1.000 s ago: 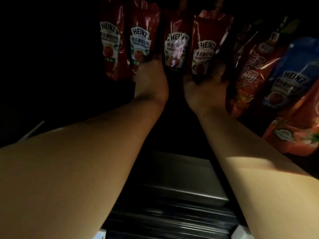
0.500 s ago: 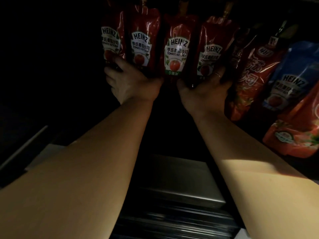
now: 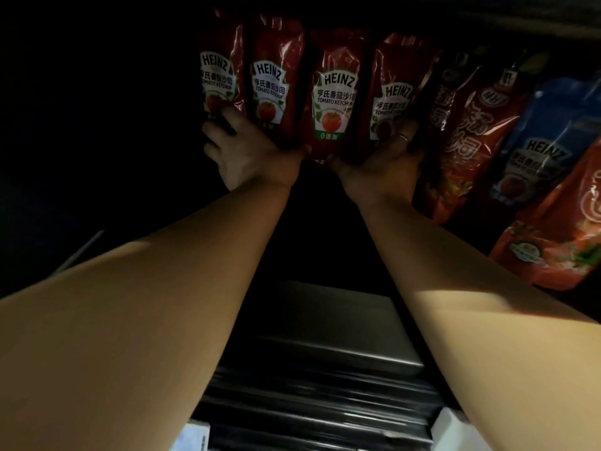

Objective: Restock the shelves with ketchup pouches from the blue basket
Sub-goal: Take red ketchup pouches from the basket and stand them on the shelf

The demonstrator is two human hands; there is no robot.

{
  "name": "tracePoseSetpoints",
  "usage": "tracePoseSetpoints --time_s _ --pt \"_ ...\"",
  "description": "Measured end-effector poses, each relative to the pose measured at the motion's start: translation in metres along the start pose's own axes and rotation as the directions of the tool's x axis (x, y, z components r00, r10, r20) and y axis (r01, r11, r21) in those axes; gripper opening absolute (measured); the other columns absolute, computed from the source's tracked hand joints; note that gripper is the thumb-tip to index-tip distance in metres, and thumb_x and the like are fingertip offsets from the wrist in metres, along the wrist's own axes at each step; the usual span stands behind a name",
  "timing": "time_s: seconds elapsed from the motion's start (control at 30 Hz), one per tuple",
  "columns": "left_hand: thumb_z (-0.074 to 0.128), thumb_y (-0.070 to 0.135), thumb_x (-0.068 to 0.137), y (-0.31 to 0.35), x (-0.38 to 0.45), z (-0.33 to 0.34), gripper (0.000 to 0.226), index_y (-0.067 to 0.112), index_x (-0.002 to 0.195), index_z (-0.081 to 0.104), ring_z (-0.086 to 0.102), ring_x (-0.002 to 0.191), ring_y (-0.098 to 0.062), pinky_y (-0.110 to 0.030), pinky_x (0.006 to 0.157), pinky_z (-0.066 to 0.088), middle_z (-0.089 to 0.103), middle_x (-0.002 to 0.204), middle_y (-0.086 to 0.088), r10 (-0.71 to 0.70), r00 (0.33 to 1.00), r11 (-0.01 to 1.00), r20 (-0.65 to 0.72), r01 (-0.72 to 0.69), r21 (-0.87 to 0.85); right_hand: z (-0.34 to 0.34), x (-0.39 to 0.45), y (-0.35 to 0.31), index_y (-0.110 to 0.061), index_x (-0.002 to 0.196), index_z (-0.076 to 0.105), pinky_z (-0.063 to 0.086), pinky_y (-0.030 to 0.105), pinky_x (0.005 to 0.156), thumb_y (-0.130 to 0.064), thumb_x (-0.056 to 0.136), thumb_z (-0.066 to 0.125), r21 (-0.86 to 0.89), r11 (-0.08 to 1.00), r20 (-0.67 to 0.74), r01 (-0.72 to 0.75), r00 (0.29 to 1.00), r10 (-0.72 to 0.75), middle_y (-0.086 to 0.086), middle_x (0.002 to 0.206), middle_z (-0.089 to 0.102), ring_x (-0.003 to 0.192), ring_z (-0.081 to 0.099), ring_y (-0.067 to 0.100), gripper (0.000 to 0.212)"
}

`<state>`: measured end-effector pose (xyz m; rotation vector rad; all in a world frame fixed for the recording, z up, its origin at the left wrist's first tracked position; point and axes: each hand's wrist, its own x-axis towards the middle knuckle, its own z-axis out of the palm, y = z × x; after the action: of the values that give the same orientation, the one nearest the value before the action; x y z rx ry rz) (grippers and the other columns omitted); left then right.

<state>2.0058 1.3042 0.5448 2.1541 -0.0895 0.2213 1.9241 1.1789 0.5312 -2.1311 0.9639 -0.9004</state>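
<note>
Four red Heinz ketchup pouches stand side by side on a dark shelf, from the leftmost pouch (image 3: 218, 83) to the fourth pouch (image 3: 390, 99). My left hand (image 3: 247, 154) holds the bottom of the two left pouches, fingers round the leftmost one and thumb under the second pouch (image 3: 270, 89). My right hand (image 3: 380, 161), with a ring on one finger, cups the base of the fourth pouch. Its thumb lies below the third pouch (image 3: 335, 102). The blue basket is out of view.
Other sauce pouches lean to the right: dark red ones (image 3: 468, 131), a blue Heinz pouch (image 3: 546, 141) and an orange-red one (image 3: 559, 242). A lower shelf edge (image 3: 325, 353) runs below my arms. The left side is in darkness.
My left hand moved left from between the second and third pouches to the left end of the row. The four pouches now stand straighter and closer together. My right hand stayed at the fourth pouch.
</note>
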Motion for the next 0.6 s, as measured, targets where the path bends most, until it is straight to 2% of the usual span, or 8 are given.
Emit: tracePoseSetpoints --time_s 0.13,0.2,0.27,0.3,0.37,0.4,0.5,0.6 --pt "0.085 0.056 0.068 -0.003 -0.005 -0.011 0.132 0.021 0.16 -0.002 0.017 0.149 -0.037 -0.047 0.119 0.027 0.008 0.163 -0.015 0.016 0.999 0.999 0.041 -0.014 -0.043 -0.007 -0.007 0.001 -0.024 0.154 0.018 0.037 0.04 0.115 -0.05 0.07 0.084 0.055 0.997 -0.022 0.048 0.999 -0.046 0.017 0.15 0.033 0.138 0.038 0.035 0.11" --pt "0.08 0.053 0.075 -0.008 -0.008 -0.017 0.12 0.02 0.161 0.003 0.026 0.146 -0.035 -0.043 0.117 0.03 0.016 0.161 -0.016 0.05 0.998 0.998 0.037 -0.049 -0.033 -0.01 -0.01 0.001 -0.023 0.153 0.023 0.038 0.039 0.115 -0.044 0.075 0.08 0.045 0.997 -0.017 0.062 0.998 -0.061 0.017 0.149 0.036 0.136 0.04 0.034 0.099" --pt "0.071 0.037 0.086 -0.014 -0.012 -0.024 0.091 0.019 0.159 0.02 0.04 0.139 -0.033 -0.038 0.11 0.037 0.034 0.155 -0.017 0.109 0.994 0.993 -0.015 -0.108 0.037 -0.013 -0.012 0.002 -0.02 0.155 0.023 0.036 0.039 0.116 -0.038 0.08 0.076 0.019 0.997 -0.011 0.07 0.998 -0.07 0.019 0.149 0.037 0.137 0.04 0.036 0.094" --pt "0.066 0.031 0.088 -0.017 -0.014 -0.029 0.073 0.018 0.153 0.035 0.048 0.133 -0.032 -0.034 0.101 0.042 0.045 0.148 -0.015 0.134 0.991 0.989 -0.03 -0.131 0.068 -0.014 -0.014 0.002 -0.018 0.156 0.023 0.034 0.038 0.117 -0.036 0.081 0.074 0.003 0.997 -0.008 0.076 0.997 -0.076 0.02 0.149 0.037 0.138 0.039 0.037 0.093" --pt "0.062 0.025 0.089 -0.024 -0.019 -0.04 0.039 0.017 0.127 0.064 0.061 0.117 -0.028 -0.024 0.079 0.042 0.065 0.126 -0.008 0.177 0.984 0.981 -0.01 -0.175 0.078 -0.017 -0.018 0.001 -0.014 0.158 0.018 0.029 0.035 0.119 -0.034 0.083 0.073 -0.026 0.997 0.009 0.072 0.997 -0.072 0.022 0.152 0.035 0.141 0.036 0.038 0.095" --pt "0.063 0.024 0.088 -0.029 -0.022 -0.047 0.03 0.017 0.116 0.07 0.064 0.111 -0.027 -0.021 0.076 0.039 0.07 0.117 -0.007 0.195 0.981 0.978 0.013 -0.196 0.069 -0.018 -0.021 0.0 -0.012 0.158 0.015 0.028 0.035 0.118 -0.033 0.084 0.072 -0.044 0.997 0.02 0.07 0.997 -0.069 0.023 0.153 0.033 0.141 0.034 0.039 0.096" --pt "0.067 0.024 0.087 -0.043 -0.03 -0.068 0.024 0.017 0.11 0.072 0.065 0.111 -0.025 -0.019 0.082 0.039 0.073 0.114 -0.006 0.265 0.961 0.962 0.077 -0.269 0.05 -0.024 -0.031 -0.004 -0.006 0.157 0.018 0.025 0.031 0.114 -0.03 0.087 0.07 -0.142 0.985 0.027 0.096 0.995 -0.093 0.023 0.151 0.037 0.139 0.038 0.038 0.091" --pt "0.071 0.024 0.085 -0.059 -0.031 -0.088 0.024 0.019 0.109 0.071 0.065 0.111 -0.022 -0.018 0.09 0.039 0.073 0.112 -0.003 0.274 0.952 0.96 0.136 -0.28 0.03 -0.033 -0.043 -0.007 -0.001 0.15 0.031 0.027 0.032 0.112 -0.031 0.088 0.069 -0.241 0.961 0.071 0.137 0.99 -0.124 0.024 0.146 0.045 0.135 0.043 0.037 0.079"
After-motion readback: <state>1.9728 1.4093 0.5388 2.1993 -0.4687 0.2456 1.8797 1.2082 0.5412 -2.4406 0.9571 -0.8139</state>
